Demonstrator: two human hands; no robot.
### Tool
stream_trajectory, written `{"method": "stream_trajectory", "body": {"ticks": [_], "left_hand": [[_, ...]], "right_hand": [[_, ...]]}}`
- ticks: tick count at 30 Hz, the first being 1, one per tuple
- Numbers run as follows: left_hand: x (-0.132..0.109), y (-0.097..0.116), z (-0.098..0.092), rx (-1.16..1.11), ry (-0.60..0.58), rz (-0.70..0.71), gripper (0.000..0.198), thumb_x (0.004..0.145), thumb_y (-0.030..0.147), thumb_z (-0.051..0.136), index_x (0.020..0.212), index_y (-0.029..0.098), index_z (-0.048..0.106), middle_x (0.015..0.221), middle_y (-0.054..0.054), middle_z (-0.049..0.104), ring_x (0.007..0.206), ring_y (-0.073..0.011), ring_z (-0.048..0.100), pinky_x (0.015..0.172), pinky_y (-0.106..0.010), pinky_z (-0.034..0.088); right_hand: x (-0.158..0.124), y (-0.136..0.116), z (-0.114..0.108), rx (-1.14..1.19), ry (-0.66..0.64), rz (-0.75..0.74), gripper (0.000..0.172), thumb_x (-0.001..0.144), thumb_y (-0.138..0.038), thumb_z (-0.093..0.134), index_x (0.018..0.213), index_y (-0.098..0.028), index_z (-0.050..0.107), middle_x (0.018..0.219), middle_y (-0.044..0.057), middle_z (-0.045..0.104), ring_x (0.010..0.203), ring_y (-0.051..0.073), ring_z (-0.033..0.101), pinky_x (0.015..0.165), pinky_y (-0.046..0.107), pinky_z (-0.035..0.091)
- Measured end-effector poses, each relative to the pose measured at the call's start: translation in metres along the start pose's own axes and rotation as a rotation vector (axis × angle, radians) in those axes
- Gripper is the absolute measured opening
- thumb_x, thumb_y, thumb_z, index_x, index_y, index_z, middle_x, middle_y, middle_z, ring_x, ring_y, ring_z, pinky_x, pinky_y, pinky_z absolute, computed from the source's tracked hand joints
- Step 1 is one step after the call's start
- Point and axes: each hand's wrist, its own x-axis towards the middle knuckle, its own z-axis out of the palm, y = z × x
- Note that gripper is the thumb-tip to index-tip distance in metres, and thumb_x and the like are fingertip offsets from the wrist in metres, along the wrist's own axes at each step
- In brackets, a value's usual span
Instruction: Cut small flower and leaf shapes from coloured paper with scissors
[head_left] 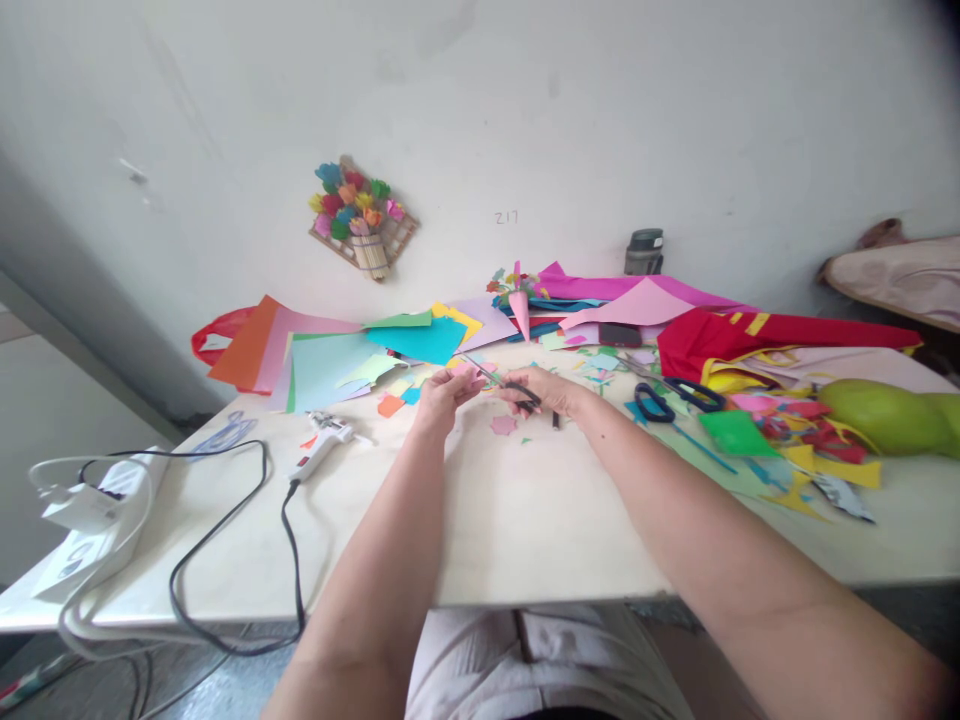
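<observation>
Near the middle of the table my left hand [445, 392] pinches a small piece of pink paper [470, 372] between its fingers. My right hand [531, 389] is closed round the dark handles of a pair of scissors [495, 377], whose blades point up and left beside the pink paper. Just below the hands a pink paper scrap [503, 426] lies on the table [547, 520]. Orange [390, 405] and blue paper bits lie left of my left hand. A pink paper cone with small paper flowers [519, 305] is behind the hands.
A white glue gun [321, 450] with a black cable and a power strip [97, 530] are at the left. Coloured sheets [337, 365] line the back. Larger scissors [694, 394], paper scraps, red cloth [720, 345] and a green object [862, 415] are at the right.
</observation>
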Motion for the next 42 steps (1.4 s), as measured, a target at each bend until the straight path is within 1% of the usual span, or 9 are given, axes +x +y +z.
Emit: {"method": "stream_trajectory", "body": {"ticks": [2,8,17,27,31,37,42], "left_hand": [[0.0003,-0.0011,-0.0008,-0.009,-0.011,0.002,0.036,0.046,0.032,0.086,0.063,0.012,0.061,0.062,-0.005,0.067,0.069,-0.0208,0.069,0.081,-0.037,0.051],[0.0002,-0.0019,-0.0014,-0.014,-0.031,0.016,0.034,0.049,0.029,0.086,0.063,0.012,0.060,0.064,-0.004,0.066,0.072,-0.0208,0.069,0.085,-0.038,0.050],[-0.0017,-0.0008,0.0007,-0.037,-0.019,0.017,0.033,0.046,0.027,0.086,0.061,0.011,0.061,0.060,-0.004,0.066,0.070,-0.0204,0.068,0.087,-0.039,0.050],[-0.0001,-0.0025,-0.0006,-0.026,-0.009,0.009,0.031,0.049,0.027,0.085,0.061,0.011,0.062,0.061,-0.005,0.066,0.071,-0.0207,0.069,0.088,-0.040,0.050],[0.0009,-0.0035,-0.0015,-0.034,-0.014,0.006,0.031,0.049,0.027,0.085,0.064,0.010,0.064,0.063,-0.006,0.067,0.071,-0.0208,0.069,0.089,-0.040,0.050],[-0.0001,-0.0016,-0.0003,-0.047,-0.014,0.004,0.033,0.047,0.027,0.086,0.059,0.011,0.060,0.061,-0.004,0.066,0.070,-0.0203,0.069,0.090,-0.041,0.050],[-0.0003,-0.0017,-0.0012,-0.040,-0.018,0.002,0.031,0.048,0.027,0.085,0.058,0.012,0.060,0.063,-0.005,0.067,0.071,-0.0205,0.069,0.090,-0.041,0.049]], "right_hand": [[0.0008,0.0017,-0.0006,-0.023,0.000,-0.003,0.035,0.072,-0.048,0.066,0.067,-0.015,0.054,0.055,0.000,0.060,0.041,0.006,0.049,0.034,0.017,0.027],[0.0024,0.0059,-0.0030,-0.035,-0.010,-0.017,0.036,0.072,-0.048,0.064,0.066,-0.015,0.054,0.057,0.000,0.060,0.040,0.006,0.049,0.036,0.017,0.028],[-0.0015,-0.0008,-0.0007,-0.032,0.012,0.004,0.036,0.071,-0.049,0.065,0.067,-0.015,0.052,0.052,-0.001,0.057,0.040,0.006,0.045,0.035,0.018,0.024],[0.0000,-0.0004,-0.0006,-0.005,0.024,0.041,0.035,0.071,-0.047,0.065,0.068,-0.015,0.051,0.050,-0.003,0.053,0.039,0.005,0.043,0.036,0.018,0.025],[0.0000,-0.0009,0.0000,-0.013,0.020,0.047,0.035,0.069,-0.047,0.067,0.068,-0.016,0.051,0.051,-0.003,0.053,0.039,0.005,0.043,0.036,0.019,0.024],[0.0021,0.0022,-0.0007,-0.016,0.011,0.020,0.033,0.069,-0.045,0.066,0.067,-0.016,0.051,0.051,-0.004,0.053,0.039,0.006,0.043,0.036,0.019,0.025],[0.0004,-0.0006,0.0000,-0.017,0.012,0.029,0.034,0.069,-0.046,0.066,0.066,-0.016,0.051,0.049,-0.004,0.051,0.039,0.005,0.041,0.037,0.019,0.024]]}}
